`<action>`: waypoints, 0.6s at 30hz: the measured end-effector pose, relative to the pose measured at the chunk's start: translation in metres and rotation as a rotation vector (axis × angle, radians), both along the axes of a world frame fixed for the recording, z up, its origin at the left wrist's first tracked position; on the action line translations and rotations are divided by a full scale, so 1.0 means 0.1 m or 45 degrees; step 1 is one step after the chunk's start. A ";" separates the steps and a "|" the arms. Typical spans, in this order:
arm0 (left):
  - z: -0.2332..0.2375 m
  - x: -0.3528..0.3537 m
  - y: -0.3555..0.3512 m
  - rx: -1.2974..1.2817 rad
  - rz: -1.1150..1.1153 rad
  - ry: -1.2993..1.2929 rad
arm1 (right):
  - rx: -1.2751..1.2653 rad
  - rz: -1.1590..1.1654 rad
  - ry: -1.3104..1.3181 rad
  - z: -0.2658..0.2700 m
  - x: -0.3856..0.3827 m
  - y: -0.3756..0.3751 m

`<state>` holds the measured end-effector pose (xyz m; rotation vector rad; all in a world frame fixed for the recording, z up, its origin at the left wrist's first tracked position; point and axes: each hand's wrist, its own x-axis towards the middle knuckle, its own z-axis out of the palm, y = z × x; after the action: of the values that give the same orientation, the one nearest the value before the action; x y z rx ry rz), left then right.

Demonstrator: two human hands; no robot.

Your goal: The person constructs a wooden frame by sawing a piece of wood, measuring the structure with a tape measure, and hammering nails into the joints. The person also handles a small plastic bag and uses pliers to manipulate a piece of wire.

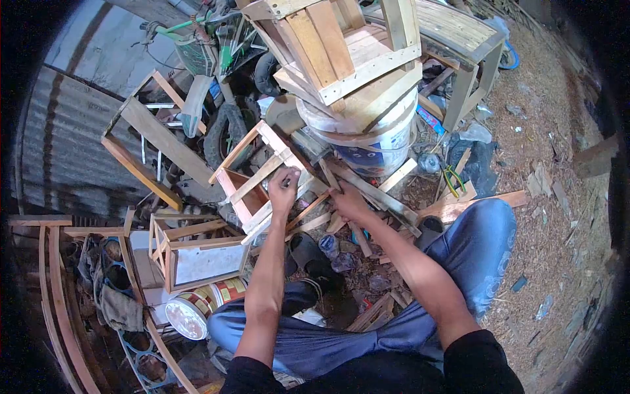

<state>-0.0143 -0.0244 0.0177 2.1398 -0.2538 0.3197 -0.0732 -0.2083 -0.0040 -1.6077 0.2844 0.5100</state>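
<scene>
Watching from my end, the left hand was curled shut around a top rail of the small wooden frame. The frame sat tilted on the ground just ahead of the knees, close to the white bucket. The right hand lay on the loose slats right beside it. I honestly couldn't tell if its fingers were closed on one or just pressing down.

My guess: the frame was light and stiff, rough-sawn so not slippery, but splintery and likely to rack at the joints. I'd have grabbed it at a corner, not mid-rail. Green-handled pliers lay near the right knee, with a boxier frame and a tin can off to the left.
</scene>
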 end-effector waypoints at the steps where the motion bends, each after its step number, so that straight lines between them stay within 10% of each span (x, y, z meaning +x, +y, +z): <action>1: 0.01 0.01 0.01 0.006 -0.028 -0.026 | -0.001 0.004 0.000 -0.04 0.01 0.01; 18: -0.02 0.03 -0.14 0.363 -0.054 -0.172 | 0.262 -0.044 0.182 0.18 -0.06 -0.01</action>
<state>-0.0117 -0.0379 0.0152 2.3920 -0.4447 0.4247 -0.0792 -0.2089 0.0136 -1.3669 0.3552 0.6091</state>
